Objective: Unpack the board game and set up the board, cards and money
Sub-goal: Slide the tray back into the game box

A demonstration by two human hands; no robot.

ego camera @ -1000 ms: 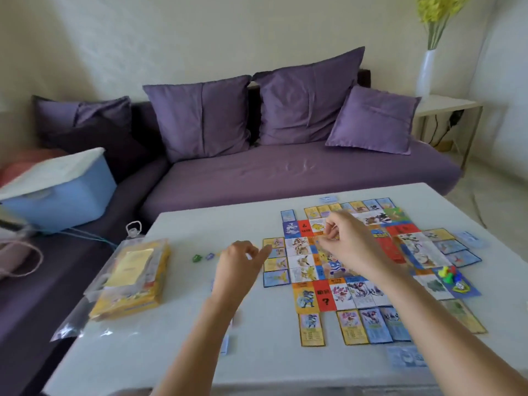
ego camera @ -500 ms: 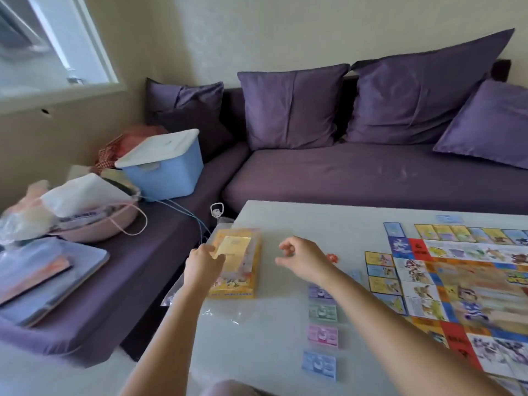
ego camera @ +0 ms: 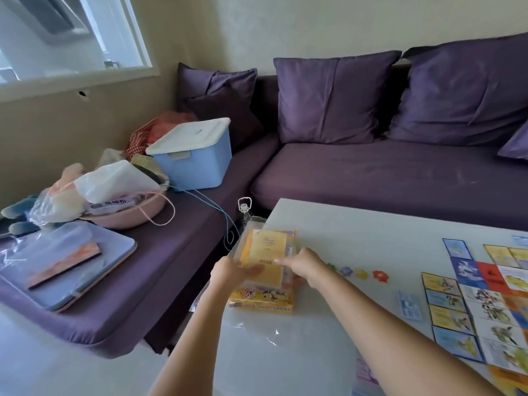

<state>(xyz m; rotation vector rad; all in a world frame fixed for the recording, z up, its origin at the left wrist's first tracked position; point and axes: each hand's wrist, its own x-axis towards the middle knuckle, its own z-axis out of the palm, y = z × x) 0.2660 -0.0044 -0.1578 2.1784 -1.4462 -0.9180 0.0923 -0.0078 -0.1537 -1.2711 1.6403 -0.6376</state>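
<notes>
- Head view, what changed: a second ago I had both hands over the laid-out board [ego camera: 485, 304]. Half a second ago they were reaching left, short of the pack. Now both are on the yellow game box [ego camera: 261, 300], and the view has swung left with them.
- What it means, as I judge it: the board looks largely set, so this is a return to the box for whatever is left in it, probably more cards or money.
- Where the task's things are: the game box sits near the left edge of the white table [ego camera: 371, 224], inside a clear plastic bag [ego camera: 257, 332] that spills toward me. A yellow leaflet [ego camera: 267, 252] lies on top of it. The board lies well apart at the right, with a row of small coloured tokens [ego camera: 360, 273] between it and the box. A blue card [ego camera: 410, 305] lies just beside the board. Blurred notes [ego camera: 365, 372] show by my right forearm.
- Left hand [ego camera: 231, 274]: clamped on the near-left corner of the game box, with the thumb laid over the leaflet.
- Right hand [ego camera: 303, 270]: on the near-right side of the box, one finger stretched onto the leaflet. Its thumb is hidden, so I cannot tell whether it grips or only rests.
- Off the table: a blue storage bin [ego camera: 194, 161] stands on the purple sofa [ego camera: 371, 172].
</notes>
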